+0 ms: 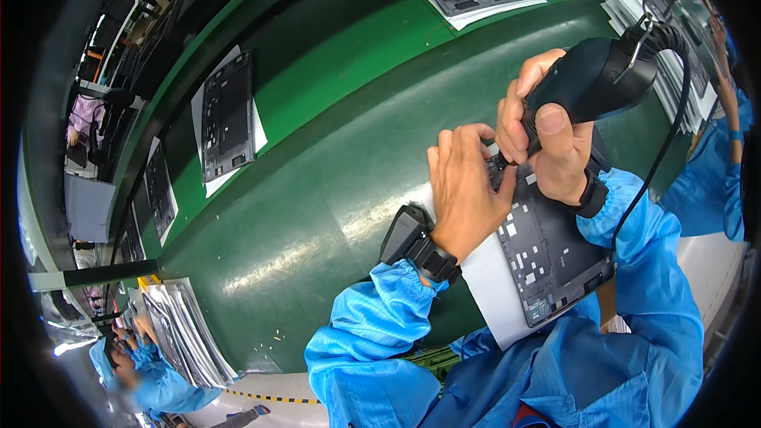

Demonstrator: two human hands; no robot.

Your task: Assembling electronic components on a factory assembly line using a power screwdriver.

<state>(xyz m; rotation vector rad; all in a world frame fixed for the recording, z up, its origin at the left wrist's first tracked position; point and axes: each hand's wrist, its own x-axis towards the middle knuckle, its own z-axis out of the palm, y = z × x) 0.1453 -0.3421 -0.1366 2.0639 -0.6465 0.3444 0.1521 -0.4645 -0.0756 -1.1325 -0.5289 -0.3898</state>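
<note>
My right hand is wrapped around a black electric screwdriver, which slants down to the left. A dark tablet housing with small white patches lies under both hands, on a white sheet. My left hand grips the housing's far left corner, its fingers bent over the edge and the thumb beside the screwdriver's tip. Between thumb and fingers the tip is largely hidden, so any screw there cannot be made out. A metal hook and coiled cord join the screwdriver's rear end.
On the green strip beyond the bench lie more tablet housings on white sheets. Stacked sheets stand at the left end. Co-workers in blue sit lower left and at the right. A black cable passes my right sleeve.
</note>
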